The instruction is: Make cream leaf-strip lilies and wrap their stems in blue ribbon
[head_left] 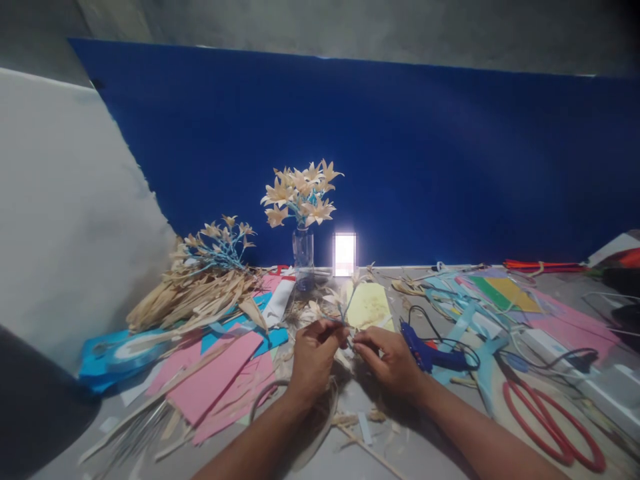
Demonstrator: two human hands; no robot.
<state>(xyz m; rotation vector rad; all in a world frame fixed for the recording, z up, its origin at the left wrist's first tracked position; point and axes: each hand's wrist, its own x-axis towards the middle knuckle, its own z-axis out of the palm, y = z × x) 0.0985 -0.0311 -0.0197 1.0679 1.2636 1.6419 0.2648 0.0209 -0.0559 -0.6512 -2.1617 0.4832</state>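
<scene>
Both my hands meet near the middle of the table, fingertips almost touching. My left hand (320, 350) is pinched around the thin stem of a small pale flower spray (341, 301), whose blooms rise just above the fingers. My right hand (387, 357) is also closed, thumb against fingers, beside the lower part of that stem; what lies between its fingertips is too small to make out. Behind the hands a clear glass vase (303, 257) holds a bunch of cream flowers (303, 190) on blue stems. A yellow paper (370, 305) lies just beyond my right hand.
Dried husks (195, 297), more flowers (220, 240), a blue tape roll (137, 350) and pink paper (220, 373) lie left. Right are a blue glue gun (435, 353), its cord, red-handled scissors (550, 423) and a white power strip (585, 373). A blue board (400, 153) stands behind.
</scene>
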